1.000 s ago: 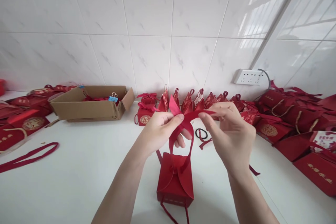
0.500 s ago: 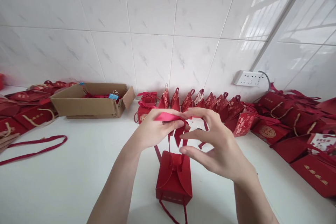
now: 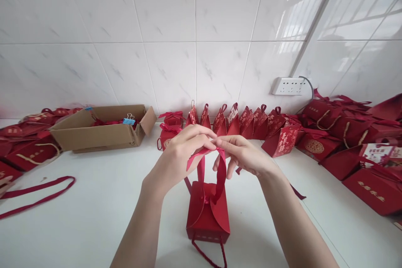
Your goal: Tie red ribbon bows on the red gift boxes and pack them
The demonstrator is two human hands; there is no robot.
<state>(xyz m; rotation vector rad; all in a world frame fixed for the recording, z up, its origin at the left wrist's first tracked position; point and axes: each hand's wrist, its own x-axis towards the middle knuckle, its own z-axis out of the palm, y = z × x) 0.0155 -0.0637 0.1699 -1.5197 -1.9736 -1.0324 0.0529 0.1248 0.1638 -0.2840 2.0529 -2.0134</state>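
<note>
A small red box [image 3: 208, 217] with curved top flaps stands on the white table, a red cord handle hanging at its near side. Red ribbon [image 3: 221, 173] rises from its top to both hands. My left hand [image 3: 191, 148] pinches the ribbon above the box, one pink-red end sticking out below its fingers. Right beside it, my right hand [image 3: 240, 153] has thumb and forefinger closed on the ribbon at the same spot, its other fingers curled below. The fingertips of both hands meet and partly hide the ribbon there.
An open cardboard box [image 3: 97, 136] with a blue clip stands at the back left. Small red boxes [image 3: 246, 123] line the tiled wall. Piles of red boxes lie left and right [image 3: 370, 190]. A loose ribbon [image 3: 40, 203] and part of another person's hand [image 3: 4, 184] are at the left.
My right hand has gone from spread fingers to a pinch on the ribbon beside my left hand. The ribbon now forms a loop above the box. The view has shifted slightly right.
</note>
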